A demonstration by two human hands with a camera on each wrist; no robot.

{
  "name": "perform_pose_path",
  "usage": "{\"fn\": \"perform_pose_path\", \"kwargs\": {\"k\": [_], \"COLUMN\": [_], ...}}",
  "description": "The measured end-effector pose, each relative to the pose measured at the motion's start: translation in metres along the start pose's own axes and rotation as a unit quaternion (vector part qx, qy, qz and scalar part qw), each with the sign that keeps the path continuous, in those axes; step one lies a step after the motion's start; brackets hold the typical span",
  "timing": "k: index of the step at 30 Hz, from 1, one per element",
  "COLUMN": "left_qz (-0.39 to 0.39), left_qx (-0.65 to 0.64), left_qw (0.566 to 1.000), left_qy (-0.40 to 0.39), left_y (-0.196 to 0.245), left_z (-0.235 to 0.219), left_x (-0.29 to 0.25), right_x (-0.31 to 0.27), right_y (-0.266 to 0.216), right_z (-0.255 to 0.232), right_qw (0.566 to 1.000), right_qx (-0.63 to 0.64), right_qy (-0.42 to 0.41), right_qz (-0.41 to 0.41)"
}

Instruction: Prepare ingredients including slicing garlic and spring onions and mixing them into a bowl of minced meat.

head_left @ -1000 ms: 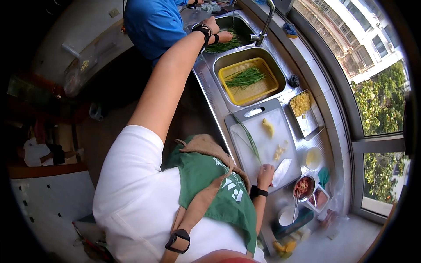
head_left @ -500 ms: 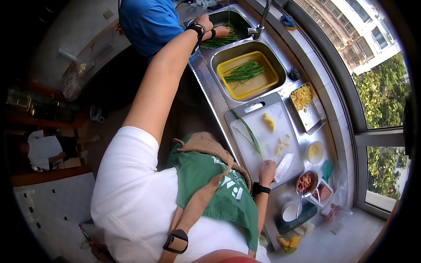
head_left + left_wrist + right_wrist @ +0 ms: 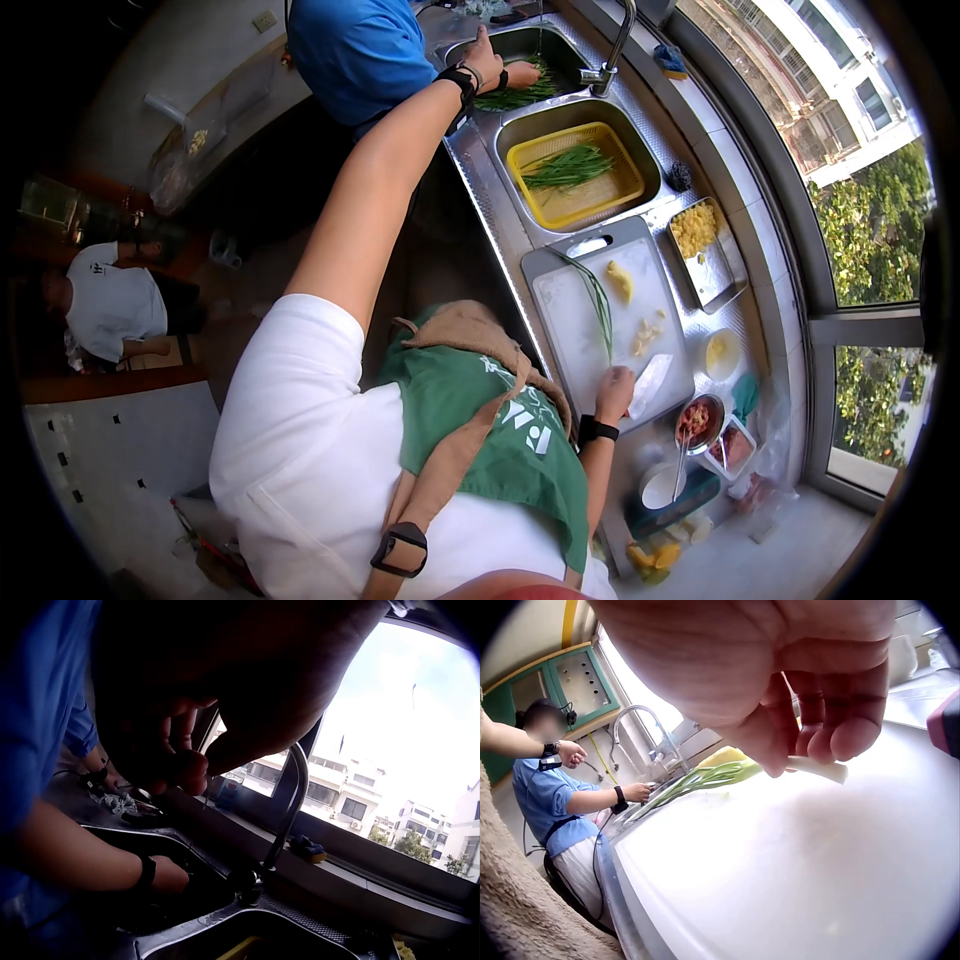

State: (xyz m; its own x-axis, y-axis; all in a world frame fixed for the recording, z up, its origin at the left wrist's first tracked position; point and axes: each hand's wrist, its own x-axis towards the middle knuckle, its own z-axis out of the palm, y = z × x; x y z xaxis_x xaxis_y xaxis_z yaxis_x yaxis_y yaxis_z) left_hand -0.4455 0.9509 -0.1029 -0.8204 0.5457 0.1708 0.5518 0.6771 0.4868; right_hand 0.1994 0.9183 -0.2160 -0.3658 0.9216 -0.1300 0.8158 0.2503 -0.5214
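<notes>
My right hand (image 3: 614, 392) pinches the white root end of green onions (image 3: 817, 768) between thumb and fingers, low over the cutting board (image 3: 560, 330). Their green leaves (image 3: 597, 300) stretch away across the board. Beside that hand lies a knife with a bright blade (image 3: 652, 385); its reddish handle (image 3: 943, 727) shows at the right wrist view's edge. A yellow piece of ginger (image 3: 620, 282) and small pale bits (image 3: 647, 334) rest on the board. My left hand (image 3: 483, 62), loosely curled with nothing visible in it, is held out above the far sink, dark in the left wrist view.
Another person in blue (image 3: 360, 60) has a hand (image 3: 520, 75) among greens in the far sink, under a running tap (image 3: 610, 60). A yellow basket (image 3: 575, 215) of green stalks sits in the near sink. Along the window stand a metal tray (image 3: 715, 285), a bowl (image 3: 718, 355) and a meat bowl (image 3: 702, 415).
On my left hand a finger now points up. The green onions' leaves have swung slightly to the right while my right hand keeps its pinch. In the background, a person in white has moved.
</notes>
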Motion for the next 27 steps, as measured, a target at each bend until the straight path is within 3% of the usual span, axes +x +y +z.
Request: {"fn": "perform_pose_path", "kwargs": {"k": [1,4,6,8,10,11,12,14,15,16,17,19,21,22,24,26,27], "left_qz": [0.023,0.025,0.064,0.063,0.112,0.081,0.137,0.096,0.102,0.094,0.082,0.061,0.023,-0.028,-0.1,-0.159,-0.198], "left_qx": [0.025,-0.02,-0.052,-0.095,-0.096,-0.127,-0.174,-0.223,-0.22,-0.21,-0.212,-0.173,-0.158,-0.166,-0.166,-0.174,-0.172], "left_qw": [0.999,0.999,0.996,0.993,0.984,0.987,0.971,0.97,0.97,0.973,0.974,0.983,0.987,0.986,0.979,0.966,0.959], "left_qy": [0.027,0.011,0.018,0.01,0.102,0.056,0.093,0.025,0.024,-0.002,0.011,0.01,0.028,0.016,0.067,0.109,0.104], "left_y": [-0.003,0.009,0.001,0.007,-0.005,0.003,-0.008,-0.011,-0.025,-0.039,-0.052,-0.108,-0.17,-0.203,-0.254,-0.331,-0.359], "left_z": [0.004,-0.016,-0.018,-0.034,-0.021,-0.036,-0.03,-0.046,-0.05,-0.063,-0.076,-0.092,-0.119,-0.133,-0.156,-0.184,-0.184], "left_x": [-0.006,-0.041,-0.06,-0.092,-0.12,-0.144,-0.167,-0.23,-0.26,-0.29,-0.32,-0.373,-0.427,-0.454,-0.515,-0.582,-0.603], "right_x": [0.002,0.005,0.006,0.013,0.026,0.033,0.039,0.053,0.06,0.064,0.063,0.076,0.08,0.075,0.081,0.0,-0.006], "right_y": [0.002,0.014,0.017,-0.004,-0.03,-0.059,-0.089,-0.146,-0.173,-0.202,-0.236,-0.28,-0.329,-0.351,-0.376,-0.423,-0.426], "right_z": [0.001,0.009,0.014,0.003,-0.001,-0.006,-0.01,-0.012,-0.01,-0.012,-0.015,0.001,0.004,0.003,0.016,0.034,0.056], "right_qw": [1.0,0.998,0.992,0.991,0.982,0.979,0.969,0.954,0.935,0.928,0.927,0.901,0.902,0.905,0.886,0.869,0.835], "right_qx": [-0.002,-0.056,-0.037,-0.017,0.012,0.066,0.113,0.15,0.184,0.111,0.077,0.063,0.019,0.015,-0.037,0.013,0.023], "right_qy": [-0.002,-0.031,0.083,0.071,0.049,0.019,0.0,-0.107,-0.165,-0.153,-0.177,-0.153,-0.124,-0.103,-0.082,-0.188,-0.219], "right_qz": [-0.006,-0.016,-0.089,-0.108,-0.184,-0.19,-0.221,-0.238,-0.253,-0.321,-0.322,-0.402,-0.412,-0.413,-0.456,-0.458,-0.503]}}
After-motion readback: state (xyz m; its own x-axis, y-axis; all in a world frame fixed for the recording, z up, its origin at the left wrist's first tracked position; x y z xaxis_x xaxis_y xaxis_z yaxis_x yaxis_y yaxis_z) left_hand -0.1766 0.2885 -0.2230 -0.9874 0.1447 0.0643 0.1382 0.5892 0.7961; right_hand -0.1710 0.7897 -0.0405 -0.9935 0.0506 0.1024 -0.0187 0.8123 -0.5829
